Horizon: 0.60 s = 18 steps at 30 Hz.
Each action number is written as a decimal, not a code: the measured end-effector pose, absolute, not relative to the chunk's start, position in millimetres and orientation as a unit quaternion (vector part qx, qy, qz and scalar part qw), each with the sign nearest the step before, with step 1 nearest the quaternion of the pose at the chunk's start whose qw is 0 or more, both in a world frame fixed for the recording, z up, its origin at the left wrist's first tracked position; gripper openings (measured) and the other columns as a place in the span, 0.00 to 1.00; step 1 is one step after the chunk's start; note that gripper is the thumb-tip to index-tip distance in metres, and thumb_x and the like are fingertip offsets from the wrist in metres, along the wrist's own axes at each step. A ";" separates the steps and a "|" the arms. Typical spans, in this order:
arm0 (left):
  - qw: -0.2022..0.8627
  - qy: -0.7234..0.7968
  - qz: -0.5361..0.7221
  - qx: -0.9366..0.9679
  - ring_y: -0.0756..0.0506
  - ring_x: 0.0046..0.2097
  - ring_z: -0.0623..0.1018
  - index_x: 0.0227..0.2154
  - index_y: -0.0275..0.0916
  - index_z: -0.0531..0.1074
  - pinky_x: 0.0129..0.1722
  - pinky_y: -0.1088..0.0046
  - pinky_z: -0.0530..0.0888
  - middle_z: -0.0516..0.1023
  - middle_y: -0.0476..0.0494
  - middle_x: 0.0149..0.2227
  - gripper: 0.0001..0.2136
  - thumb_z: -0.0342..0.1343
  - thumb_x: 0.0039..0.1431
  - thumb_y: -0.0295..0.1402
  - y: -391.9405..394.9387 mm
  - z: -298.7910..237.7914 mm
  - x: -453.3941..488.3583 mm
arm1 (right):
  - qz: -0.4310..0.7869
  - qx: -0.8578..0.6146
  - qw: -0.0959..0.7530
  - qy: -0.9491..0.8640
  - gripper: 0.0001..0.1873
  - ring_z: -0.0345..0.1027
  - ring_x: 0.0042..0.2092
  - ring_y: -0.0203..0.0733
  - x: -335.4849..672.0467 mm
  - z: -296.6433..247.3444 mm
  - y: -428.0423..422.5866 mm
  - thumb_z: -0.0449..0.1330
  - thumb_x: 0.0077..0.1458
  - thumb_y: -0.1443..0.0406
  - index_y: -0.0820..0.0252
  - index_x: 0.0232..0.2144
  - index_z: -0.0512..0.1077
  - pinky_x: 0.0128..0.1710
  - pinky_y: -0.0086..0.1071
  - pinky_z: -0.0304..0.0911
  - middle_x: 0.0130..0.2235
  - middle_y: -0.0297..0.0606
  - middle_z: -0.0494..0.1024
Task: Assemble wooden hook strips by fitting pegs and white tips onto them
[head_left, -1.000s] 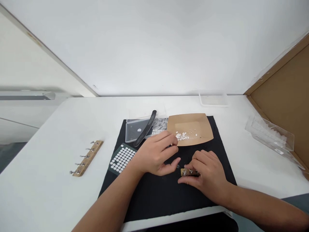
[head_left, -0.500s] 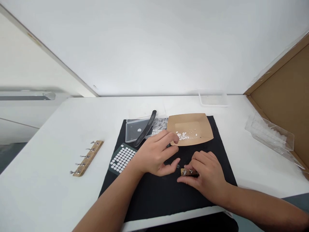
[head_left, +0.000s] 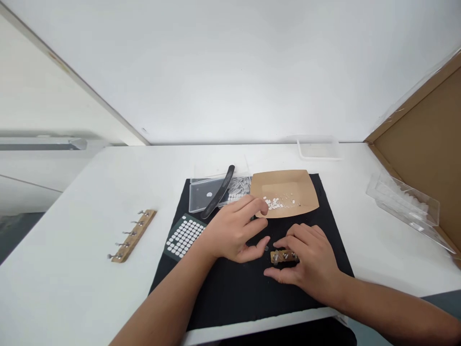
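My left hand (head_left: 239, 230) hovers over the black mat (head_left: 230, 298) with bent fingers, its thumb and fingertips apart and nothing visible between them. A small clear piece (head_left: 266, 248) lies just past its thumb tip. On the right, my right hand (head_left: 311, 257) spreads its thumb and forefinger on either side of a short wooden strip (head_left: 278, 257) with metal clips standing on it. Dark gaps show between those two fingers and the strip. The strip's right end is hidden under the palm.
A curved black nail file (head_left: 218, 192) rests across a clear case of nail tips (head_left: 201, 197). Around it are a sheet of white dots (head_left: 185, 236) and a brown paper tray (head_left: 284, 180) with white bits. Further out stand another clip strip (head_left: 133, 235) and clear boxes (head_left: 406, 197).
My right thumb and forefinger have opened away from the wooden strip, so more of its clips show. My left hand keeps its pose. The view has shifted slightly.
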<state>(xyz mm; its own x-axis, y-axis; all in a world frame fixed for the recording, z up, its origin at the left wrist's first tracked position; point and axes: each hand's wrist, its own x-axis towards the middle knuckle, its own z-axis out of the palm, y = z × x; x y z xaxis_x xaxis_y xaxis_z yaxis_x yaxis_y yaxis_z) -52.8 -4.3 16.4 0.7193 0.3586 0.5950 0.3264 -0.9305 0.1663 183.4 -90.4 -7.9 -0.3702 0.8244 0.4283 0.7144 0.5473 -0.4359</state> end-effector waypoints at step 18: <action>0.148 0.268 0.202 0.930 0.46 0.30 0.75 0.41 0.38 0.76 0.28 0.70 0.70 0.78 0.46 0.35 0.15 0.51 0.52 0.23 -6.5 25.1 -58.5 | 0.142 -0.437 0.321 -0.828 0.11 0.71 0.40 0.41 184.1 -7.1 -96.3 0.70 0.66 0.59 0.54 0.32 0.77 0.46 0.42 0.53 0.37 0.32 0.82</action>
<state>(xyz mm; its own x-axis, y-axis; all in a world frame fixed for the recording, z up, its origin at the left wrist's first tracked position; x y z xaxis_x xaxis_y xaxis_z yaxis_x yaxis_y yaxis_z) -58.5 -6.5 25.1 0.7751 0.5581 0.2962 0.4390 -0.8129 0.3828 184.1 -96.3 -7.1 -0.4117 0.8154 0.4071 0.6331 0.5772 -0.5158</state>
